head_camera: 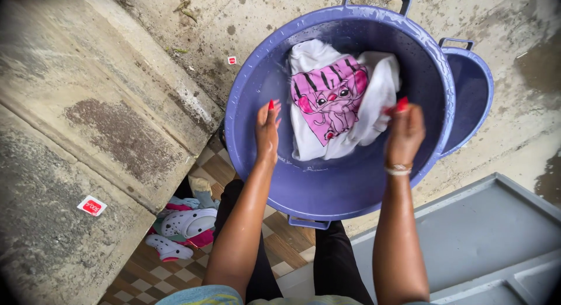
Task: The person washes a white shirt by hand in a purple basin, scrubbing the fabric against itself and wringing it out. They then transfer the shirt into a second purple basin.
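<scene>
Head view, looking down into a purple plastic basin w/ loop handles at the near and far rims.

**Hands**
- Left hand: inside the basin, fingers straight and held together, palm turned toward the garment. It grips nothing. Fingertips sit just beside the left edge of the white T-shirt; contact cannot be confirmed.
- Right hand: inside the basin, closed in a pinch on the right edge of the T-shirt, thumb and fingers bunching the fabric. Red nails visible on both hands. A bracelet sits on the right wrist.

**Garment**
- T-shirt lies crumpled in the basin, between the two hands and slightly beyond them. The pink cartoon print faces up, nearer the left hand than the right.
- Basin interior is wet; water level cannot be judged.

**Surroundings**
- Second purple basin: right of the right hand, partly under the first basin's rim.
- Concrete step: well left of the left hand.
- White clogs and small clothing items: on checkered tile, below and left of the left forearm.
- Red-white label: on the concrete, far left.
- Grey panel: below and right of the right forearm.
</scene>
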